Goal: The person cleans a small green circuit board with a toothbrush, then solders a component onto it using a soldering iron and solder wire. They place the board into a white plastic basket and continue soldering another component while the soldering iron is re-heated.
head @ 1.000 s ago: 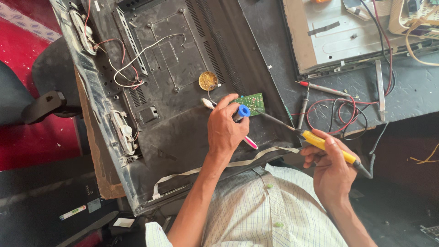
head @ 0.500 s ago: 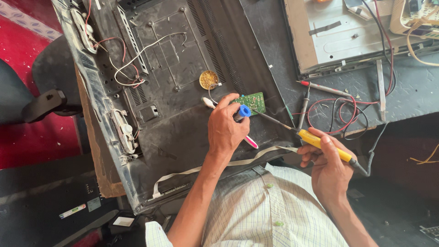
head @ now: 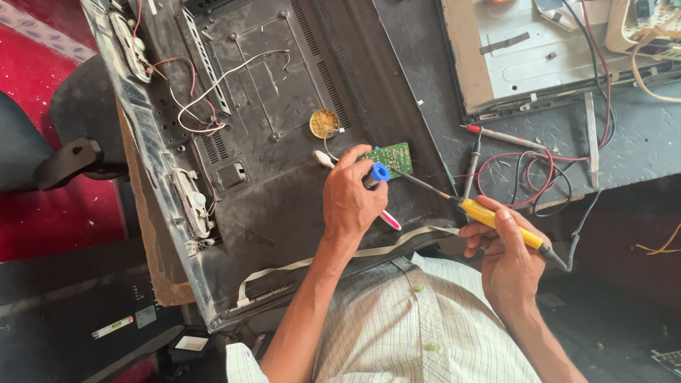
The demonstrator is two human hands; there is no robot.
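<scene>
A yellow soldering iron (head: 496,221) is gripped in the right hand (head: 507,259), its tip touching the green board (head: 389,157) on the black panel (head: 284,142). A blue spool (head: 380,172) is pinched in the left hand (head: 352,202), just near the board.

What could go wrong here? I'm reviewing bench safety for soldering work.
The yellow-handled soldering iron in the right hand points toward the left hand pressing the small green circuit board; its fingers could get burned. Red and black probe leads lie close by and might snag the iron.
</scene>
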